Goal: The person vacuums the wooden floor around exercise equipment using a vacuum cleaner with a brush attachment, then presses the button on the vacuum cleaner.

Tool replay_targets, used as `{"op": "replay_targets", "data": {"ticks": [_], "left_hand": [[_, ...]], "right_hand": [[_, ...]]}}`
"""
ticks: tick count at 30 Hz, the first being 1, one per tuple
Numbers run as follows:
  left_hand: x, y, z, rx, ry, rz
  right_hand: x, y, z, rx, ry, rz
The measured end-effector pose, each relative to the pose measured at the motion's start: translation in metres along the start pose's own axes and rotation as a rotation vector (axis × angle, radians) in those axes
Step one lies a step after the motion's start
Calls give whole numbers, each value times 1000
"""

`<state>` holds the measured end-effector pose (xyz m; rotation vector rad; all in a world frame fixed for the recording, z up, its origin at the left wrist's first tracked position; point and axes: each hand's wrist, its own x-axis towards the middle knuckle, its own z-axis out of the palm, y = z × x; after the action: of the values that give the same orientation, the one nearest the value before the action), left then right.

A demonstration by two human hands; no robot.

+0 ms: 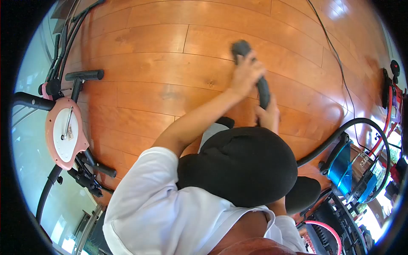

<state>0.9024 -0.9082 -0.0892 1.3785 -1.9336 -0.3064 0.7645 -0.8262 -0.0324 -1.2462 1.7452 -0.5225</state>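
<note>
Over the wooden floor, my left hand (248,75) is wrapped round the upper part of a black curved tube (263,91), just below its wide, slightly blurred end. My right hand (269,115) grips the same tube lower down, nearer my body. The tube's lower end is hidden behind my bent, black-clad knee. To the right, a black ribbed hose (359,121) curves from beside my knee to a blue vacuum cleaner (343,168).
A pink and white exercise machine (67,134) with black bars stands on the left. A thin dark cable (340,63) crosses the floor (148,38) at right. A black crate-like object (340,221) and a pink ring (329,227) lie at lower right.
</note>
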Motion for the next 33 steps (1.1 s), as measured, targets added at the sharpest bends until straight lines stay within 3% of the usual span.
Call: {"op": "replay_targets", "data": {"ticks": [3, 6, 9, 10, 12, 14, 16, 19, 22, 25, 29, 32, 33], "left_hand": [[16, 43, 57, -103, -116, 136], [17, 60, 67, -166, -145, 138], [-2, 44, 35, -181, -111, 112], [-19, 32, 19, -137, -84, 105], [-47, 5, -28, -92, -90, 20], [-75, -30, -71, -19, -83, -59], [-87, -54, -116, 39, -114, -144], [-91, -69, -120, 135, -35, -244], [-77, -61, -110, 118, -45, -210], [-71, -24, -82, -19, -143, -37], [-79, 40, -11, -205, -214, 158], [-75, 68, 1, -318, -323, 217], [-75, 70, 3, -336, -354, 240]], "right_hand": [[-19, 6, -39, 216, 155, 212], [-23, 10, -46, 214, 221, 202], [-33, 8, -33, 81, 130, 162], [-38, -2, -32, -144, 44, 84], [-42, -6, -6, -286, -98, -190], [-45, -39, 24, -364, -317, -33], [-29, -48, 58, -396, -480, -185], [-10, -56, 80, -317, -506, -238], [-11, -59, 63, -276, -536, -49], [-53, -23, 37, -218, -252, -101], [-107, 19, -9, -8, -35, 356], [-127, 44, -18, -53, 89, 536], [-132, 53, -15, -66, 115, 467]]}}
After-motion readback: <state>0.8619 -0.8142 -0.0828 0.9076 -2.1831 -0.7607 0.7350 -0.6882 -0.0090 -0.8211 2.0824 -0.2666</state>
